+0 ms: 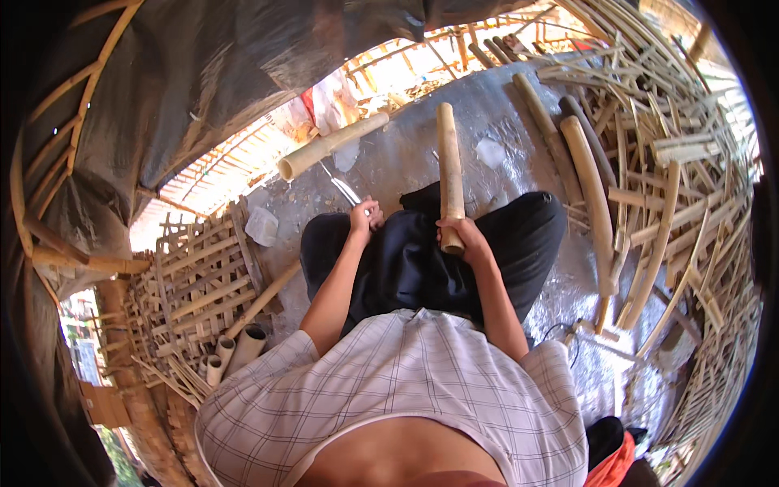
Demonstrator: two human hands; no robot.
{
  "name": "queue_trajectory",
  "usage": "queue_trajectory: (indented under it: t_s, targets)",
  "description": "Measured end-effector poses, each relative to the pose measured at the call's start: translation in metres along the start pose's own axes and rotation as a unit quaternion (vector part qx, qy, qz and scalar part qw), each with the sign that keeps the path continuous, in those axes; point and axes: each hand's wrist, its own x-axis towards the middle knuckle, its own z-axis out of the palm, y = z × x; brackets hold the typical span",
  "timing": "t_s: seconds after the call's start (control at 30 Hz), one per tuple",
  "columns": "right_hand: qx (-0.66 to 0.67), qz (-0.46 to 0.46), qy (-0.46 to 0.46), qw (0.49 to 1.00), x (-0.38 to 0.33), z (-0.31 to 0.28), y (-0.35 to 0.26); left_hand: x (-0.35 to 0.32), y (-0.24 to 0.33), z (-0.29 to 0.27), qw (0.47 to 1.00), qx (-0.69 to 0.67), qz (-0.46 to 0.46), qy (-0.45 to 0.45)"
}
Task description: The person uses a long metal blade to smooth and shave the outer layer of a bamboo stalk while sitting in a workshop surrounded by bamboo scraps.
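Note:
My left hand (pixel 367 214) is closed in front of my left knee, around a shiny metal tool with a long narrow blade (pixel 344 188) pointing up and away; its exact kind is hard to make out. My right hand (pixel 466 236) grips the near end of a bamboo tube (pixel 449 166), which stretches straight ahead over my lap. Another bamboo tube (pixel 333 146) lies slantwise on the sheet beyond my left hand, its hollow end toward the left. The two tubes are apart.
I sit cross-legged on a silvery sheet (pixel 402 93). On the right lie bamboo poles (pixel 588 187) and a big heap of split strips (pixel 682 211). On the left are a bamboo lattice (pixel 203 280), short hollow bamboo pieces (pixel 243 349) and a clear plastic piece (pixel 261 226). Dark sheeting (pixel 219 73) hangs ahead.

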Motion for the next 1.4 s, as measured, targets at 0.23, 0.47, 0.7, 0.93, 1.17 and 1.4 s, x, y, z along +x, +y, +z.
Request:
queue_trajectory:
  t_s: [0.23,0.47,0.7,0.93,1.17,1.4]
  targets:
    - [0.01,-0.005,0.018,1.0,0.0,0.006,0.003,-0.044,0.116,0.056,0.975,-0.125,0.046,-0.178]
    - [0.002,-0.036,0.023,0.999,-0.002,0.004,0.008,-0.095,0.088,0.042,0.991,-0.001,-0.092,-0.098]
    - [0.012,-0.03,-0.02,0.999,-0.004,0.019,0.008,-0.127,-0.089,-0.08,0.922,0.238,0.221,0.21]
    - [-0.026,0.001,-0.006,1.0,0.001,0.006,0.006,-0.101,-0.113,-0.065,0.946,0.273,0.14,0.104]
    - [-0.047,0.045,-0.007,0.998,0.005,0.011,0.0,-0.122,-0.118,-0.043,0.847,0.48,0.226,0.039]
    - [-0.014,0.048,-0.016,0.999,0.003,0.013,0.001,-0.128,-0.109,-0.026,0.779,0.621,0.062,-0.059]
